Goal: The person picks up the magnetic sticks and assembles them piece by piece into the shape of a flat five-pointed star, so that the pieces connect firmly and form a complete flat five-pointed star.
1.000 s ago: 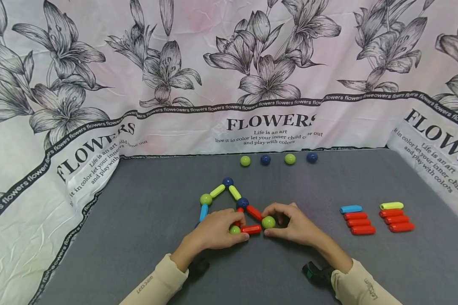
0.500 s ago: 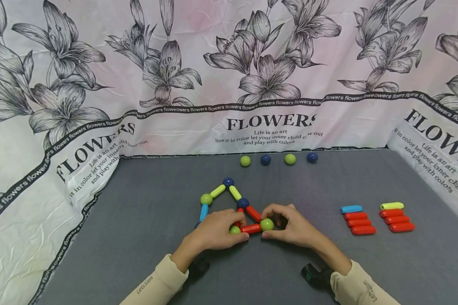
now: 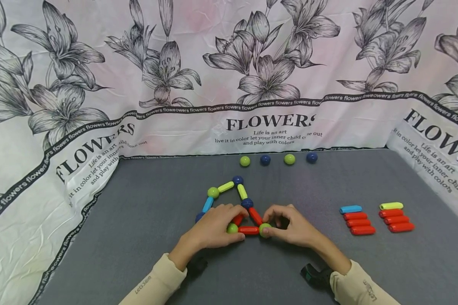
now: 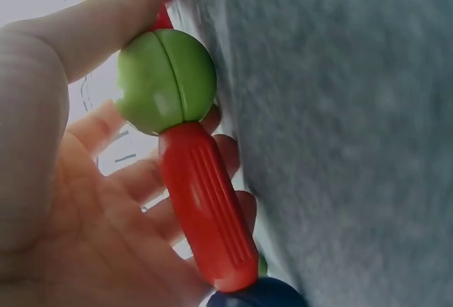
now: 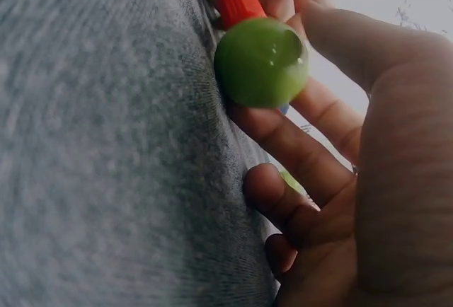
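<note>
My left hand grips a left green ball between thumb and fingers, with a red magnetic stick running from it along the fingers to a navy ball. My right hand pinches another green ball at the right corner. Between the two green balls lies a red stick, its ends right at both. A slanted red stick leads up to a navy ball. Beyond stand yellow sticks, a top navy ball, a green ball and a blue stick. The left hand partly hides a lower-left navy ball.
Loose green and navy balls form a row at the back of the grey table. At the right lie two columns of sticks, mostly red, with a blue stick and a yellow stick. A flowered cloth hangs behind.
My right hand has brought its green ball left and nearer me, up to the red stick's end. The joined shape has turned, its top shifting right. My left hand has moved slightly left.
</note>
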The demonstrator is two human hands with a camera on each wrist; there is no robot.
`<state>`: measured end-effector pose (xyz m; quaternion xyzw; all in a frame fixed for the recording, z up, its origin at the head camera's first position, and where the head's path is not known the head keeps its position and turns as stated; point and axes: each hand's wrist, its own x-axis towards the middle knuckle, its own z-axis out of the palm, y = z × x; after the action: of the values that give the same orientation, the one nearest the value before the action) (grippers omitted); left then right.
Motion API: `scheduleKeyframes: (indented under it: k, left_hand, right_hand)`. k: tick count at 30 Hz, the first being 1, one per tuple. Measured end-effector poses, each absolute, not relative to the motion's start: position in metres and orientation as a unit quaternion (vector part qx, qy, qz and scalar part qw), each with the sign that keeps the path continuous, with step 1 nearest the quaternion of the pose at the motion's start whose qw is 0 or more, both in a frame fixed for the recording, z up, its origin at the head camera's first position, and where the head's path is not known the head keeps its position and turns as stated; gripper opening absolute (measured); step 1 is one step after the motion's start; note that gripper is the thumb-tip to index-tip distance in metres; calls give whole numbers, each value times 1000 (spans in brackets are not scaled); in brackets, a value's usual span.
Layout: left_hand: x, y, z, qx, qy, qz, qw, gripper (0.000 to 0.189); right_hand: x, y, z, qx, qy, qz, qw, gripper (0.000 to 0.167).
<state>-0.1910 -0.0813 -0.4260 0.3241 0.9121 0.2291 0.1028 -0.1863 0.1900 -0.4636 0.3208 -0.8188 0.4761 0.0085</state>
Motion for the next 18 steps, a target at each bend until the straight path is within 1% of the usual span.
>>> scheduleKeyframes:
  k: [3, 6, 10, 12, 15, 18]
  left_hand:
    - [-192, -84, -424, 328, 915, 218, 88, 39]
    - [-193, -88, -423, 327, 917, 211, 88, 34]
    - [-194, -91, -422, 303, 917, 241, 99, 40]
    - [-195, -91, -421, 286, 917, 263, 95, 42]
    - [-196, -90, -422, 267, 923, 267, 71, 44]
    - [-196, -89, -425, 251, 939, 234, 34, 35]
  right_hand:
    - [-185, 189, -462, 326, -818, 475, 7, 16]
    - [-184, 189, -461, 336, -813, 476, 3, 18]
    - [-183, 188, -461, 355, -802, 480, 2, 22]
    - [-181, 186, -462, 364, -796, 483, -1, 25]
    - [-180, 182, -464, 376, -791, 483, -12, 28]
    - [-178, 179, -465, 375, -792, 481, -32, 31]
